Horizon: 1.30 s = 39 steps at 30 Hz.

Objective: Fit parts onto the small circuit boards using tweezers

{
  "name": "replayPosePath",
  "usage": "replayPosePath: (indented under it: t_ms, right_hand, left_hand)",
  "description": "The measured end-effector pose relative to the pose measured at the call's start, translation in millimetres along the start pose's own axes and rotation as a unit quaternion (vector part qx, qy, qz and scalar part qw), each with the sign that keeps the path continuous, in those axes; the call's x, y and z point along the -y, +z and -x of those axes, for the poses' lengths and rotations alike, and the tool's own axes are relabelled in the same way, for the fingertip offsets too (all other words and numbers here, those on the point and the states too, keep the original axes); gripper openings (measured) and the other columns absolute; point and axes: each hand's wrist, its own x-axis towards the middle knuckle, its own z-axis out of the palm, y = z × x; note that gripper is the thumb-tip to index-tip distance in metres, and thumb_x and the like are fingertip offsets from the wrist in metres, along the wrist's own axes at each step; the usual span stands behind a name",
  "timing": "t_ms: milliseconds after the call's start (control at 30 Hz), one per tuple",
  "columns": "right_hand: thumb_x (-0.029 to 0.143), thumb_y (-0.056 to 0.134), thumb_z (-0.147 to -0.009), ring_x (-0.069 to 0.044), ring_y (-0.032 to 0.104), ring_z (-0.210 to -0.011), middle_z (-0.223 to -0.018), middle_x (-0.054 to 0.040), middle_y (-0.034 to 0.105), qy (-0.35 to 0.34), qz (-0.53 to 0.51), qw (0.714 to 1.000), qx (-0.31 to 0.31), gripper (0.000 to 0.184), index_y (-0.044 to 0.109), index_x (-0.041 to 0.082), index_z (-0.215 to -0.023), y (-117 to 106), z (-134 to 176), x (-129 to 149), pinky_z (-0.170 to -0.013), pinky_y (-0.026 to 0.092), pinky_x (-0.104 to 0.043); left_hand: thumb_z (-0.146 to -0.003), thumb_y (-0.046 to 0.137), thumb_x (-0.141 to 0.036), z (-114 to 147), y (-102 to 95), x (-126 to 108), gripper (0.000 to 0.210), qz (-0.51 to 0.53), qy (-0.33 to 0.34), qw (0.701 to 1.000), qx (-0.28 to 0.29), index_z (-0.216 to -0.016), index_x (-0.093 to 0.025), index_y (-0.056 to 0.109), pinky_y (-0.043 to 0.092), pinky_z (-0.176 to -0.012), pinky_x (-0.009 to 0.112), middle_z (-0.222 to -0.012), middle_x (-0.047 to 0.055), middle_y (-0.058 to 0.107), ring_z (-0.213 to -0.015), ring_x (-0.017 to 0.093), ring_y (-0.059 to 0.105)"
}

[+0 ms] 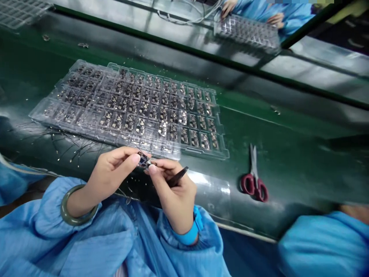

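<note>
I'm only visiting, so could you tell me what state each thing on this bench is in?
Small board: held up off the bench
Left hand: pinching the small board
Right hand: fingertips at the board's other end, dark tool gripped too
Clear trays: overlapping, many pockets filled
Thin wires: strewn loose
Scissors: lying unheld, blades nearly closed

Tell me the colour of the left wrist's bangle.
The bangle is a muted green, best seen in the head view, the only one here.

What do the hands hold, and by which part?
Left hand: small circuit board, pinched at one end. Right hand: fingertips at its other end; dark tool, gripped part mostly hidden.
</note>
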Motion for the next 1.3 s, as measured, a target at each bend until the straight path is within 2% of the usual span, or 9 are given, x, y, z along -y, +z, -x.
replayPosePath:
  t_ms: [100, 267, 433, 567, 800, 1000, 1133, 1200, 1300]
  right_hand:
    - [0.024, 0.066, -0.083, -0.011, 0.065, -0.064, -0.074, 0.002, 0.07, 0.032, -0.039, 0.999, 0.003, 0.004, 0.067, 0.023, -0.087, -2, 2, 2, -0.059, 0.053, -0.019]
    - [0.023, 0.066, -0.083, -0.009, 0.062, -0.06, -0.071, 0.0029, 0.067, 0.029, -0.033, 0.999, 0.015, 0.004, 0.066, 0.024, -0.086, -6, 5, 2, -0.057, 0.048, -0.019]
    - [0.023, 0.065, -0.083, -0.008, 0.059, -0.057, -0.068, 0.004, 0.065, 0.027, -0.023, 0.999, 0.011, 0.003, 0.065, 0.024, -0.086, -8, 8, 0, -0.054, 0.046, -0.018]
    - [0.023, 0.064, -0.084, -0.008, 0.058, -0.057, -0.067, 0.0041, 0.065, 0.023, -0.013, 1.0, 0.004, 0.002, 0.065, 0.024, -0.086, -8, 9, -1, -0.053, 0.044, -0.018]
    - [0.023, 0.064, -0.084, -0.008, 0.057, -0.055, -0.068, 0.0037, 0.065, 0.025, -0.015, 1.0, -0.002, 0.002, 0.065, 0.024, -0.085, -10, 11, -3, -0.053, 0.044, -0.018]
    - [0.022, 0.064, -0.084, -0.009, 0.057, -0.056, -0.067, 0.0036, 0.065, 0.023, -0.009, 1.0, 0.001, 0.001, 0.065, 0.023, -0.085, -10, 14, -3, -0.053, 0.045, -0.019]
    - [0.024, 0.061, -0.086, -0.011, 0.057, -0.058, -0.07, 0.0014, 0.066, -0.006, -0.032, 0.999, 0.02, 0.007, 0.068, 0.023, -0.086, -20, 15, -5, -0.054, 0.044, -0.023]
    - [0.029, 0.057, -0.088, -0.012, 0.056, -0.059, -0.076, -0.0011, 0.068, -0.038, -0.085, 0.996, -0.001, 0.015, 0.07, 0.023, -0.086, -31, 13, -8, -0.055, 0.045, -0.025]
    - [0.04, 0.051, -0.09, -0.013, 0.061, -0.067, -0.088, -0.0039, 0.071, -0.045, -0.164, 0.982, -0.086, 0.029, 0.071, 0.021, -0.081, -52, 10, -13, -0.062, 0.051, -0.028]
  left_hand:
    - [-0.088, 0.063, -0.029, 0, 4.6, 2, 0.012, 0.026, 0.01, 1.0, -0.002, -0.094, -0.022, 0.072, 0.05, -0.067, 0.017, -0.094, 0.002, 0.073, -0.077, 0.011, 0.064]
    - [-0.088, 0.064, -0.025, -3, 7.6, 3, 0.014, 0.045, 0.012, 0.999, 0.003, -0.101, -0.024, 0.068, 0.05, -0.07, 0.015, -0.091, 0.0, 0.072, -0.079, 0.009, 0.065]
    - [-0.087, 0.065, -0.022, -5, 7.8, 1, 0.003, 0.036, 0.051, 0.998, -0.007, -0.087, -0.022, 0.068, 0.05, -0.075, 0.015, -0.088, -0.001, 0.07, -0.083, 0.009, 0.063]
    - [-0.086, 0.065, -0.024, -5, 8.6, 1, 0.005, 0.031, 0.013, 0.999, -0.025, -0.087, -0.02, 0.068, 0.051, -0.066, 0.017, -0.087, 0.001, 0.071, -0.073, 0.01, 0.062]
    - [-0.082, 0.069, -0.028, -6, 7.4, 3, 0.009, 0.036, -0.025, 0.998, -0.034, -0.083, -0.019, 0.069, 0.052, -0.065, 0.02, -0.081, 0.001, 0.067, -0.068, 0.011, 0.062]
    - [-0.081, 0.07, -0.031, -6, 2.5, 7, 0.013, 0.01, -0.04, 0.999, -0.019, -0.079, -0.017, 0.069, 0.05, -0.06, 0.021, -0.074, 0.001, 0.064, -0.064, 0.012, 0.061]
    - [-0.081, 0.069, -0.032, -4, -0.8, 8, 0.015, -0.014, -0.043, 0.999, 0.0, -0.079, -0.017, 0.067, 0.05, -0.061, 0.022, -0.074, 0.001, 0.064, -0.065, 0.012, 0.06]
    - [-0.083, 0.066, -0.031, -3, -2.0, 6, 0.014, -0.036, -0.035, 0.999, 0.013, -0.08, -0.018, 0.067, 0.049, -0.062, 0.022, -0.073, 0.001, 0.064, -0.066, 0.012, 0.06]
    - [-0.084, 0.064, -0.027, 1, -2.5, 2, 0.011, -0.097, -0.02, 0.994, 0.041, -0.079, -0.018, 0.066, 0.048, -0.06, 0.021, -0.073, 0.0, 0.064, -0.065, 0.011, 0.059]
